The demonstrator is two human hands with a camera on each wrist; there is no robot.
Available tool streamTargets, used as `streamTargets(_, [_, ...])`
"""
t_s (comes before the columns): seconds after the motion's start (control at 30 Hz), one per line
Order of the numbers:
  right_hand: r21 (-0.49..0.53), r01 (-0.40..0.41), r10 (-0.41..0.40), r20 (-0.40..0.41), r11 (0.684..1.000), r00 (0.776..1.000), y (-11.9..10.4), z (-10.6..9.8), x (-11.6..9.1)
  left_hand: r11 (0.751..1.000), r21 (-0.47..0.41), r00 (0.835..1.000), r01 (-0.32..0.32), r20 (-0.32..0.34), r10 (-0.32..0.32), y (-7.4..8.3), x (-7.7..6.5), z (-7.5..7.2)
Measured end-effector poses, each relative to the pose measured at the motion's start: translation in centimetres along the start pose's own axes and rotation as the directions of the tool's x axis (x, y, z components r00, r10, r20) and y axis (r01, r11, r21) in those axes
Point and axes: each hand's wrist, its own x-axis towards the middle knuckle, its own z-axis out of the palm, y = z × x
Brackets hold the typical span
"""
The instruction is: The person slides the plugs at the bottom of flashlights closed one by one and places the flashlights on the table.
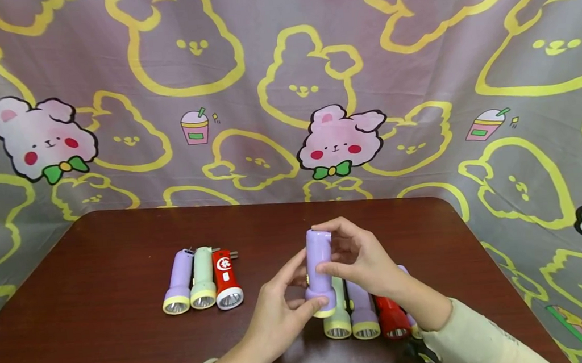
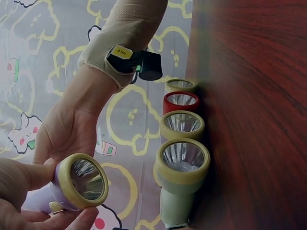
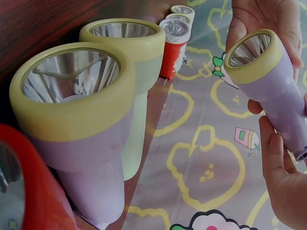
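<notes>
Both hands hold one purple flashlight [image 1: 320, 264] with a yellow rim, raised above the table. My left hand [image 1: 276, 314] grips its head end, thumb across the front near the rim. My right hand [image 1: 361, 256] pinches the tail end between thumb and fingers. In the left wrist view the lens of the held flashlight [image 2: 86, 181] and a small yellow switch show. Under the hands lies a row with a green flashlight [image 1: 338, 320], a purple one [image 1: 364, 315] and a red one [image 1: 394, 317], partly hidden by the right arm.
To the left, a second row holds a purple flashlight [image 1: 178, 281], a green one [image 1: 203, 277] and a red-and-white one [image 1: 227, 280]; metal prongs stick out of its tail. All lie on the dark wooden table [image 1: 104, 344]. Behind hangs a patterned curtain [image 1: 254, 110].
</notes>
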Motion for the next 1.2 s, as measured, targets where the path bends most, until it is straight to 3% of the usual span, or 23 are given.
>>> streamTargets(0.33, [-0.034, 0.030, -0.029, 0.020, 0.999, 0.999, -0.8, -0.6, 0.1, 0.997, 0.018, 0.997, -0.069, 0.021, 0.069, 0.6, 0.3, 0.0])
streamTargets(0.7, [-0.037, 0.026, -0.025, 0.022, 0.999, 0.999, -0.7, -1.0, -0.1, 0.999, 0.030, 0.999, -0.025, 0.027, 0.024, 1.2, 0.5, 0.1])
streamTargets(0.93, [-0.051, -0.014, 0.017, 0.053, 0.999, 0.998, -0.6, -0.9, -0.5, 0.998, 0.027, 0.999, 0.051, 0.003, -0.051, 0.9, 0.0, -0.1])
streamTargets(1.2, [-0.146, -0.038, 0.048, 0.067, 0.988, 0.997, -0.4, -2.2, -1.5, 0.999, 0.025, 0.999, 0.042, 0.007, -0.043, 1.1, 0.1, -0.2])
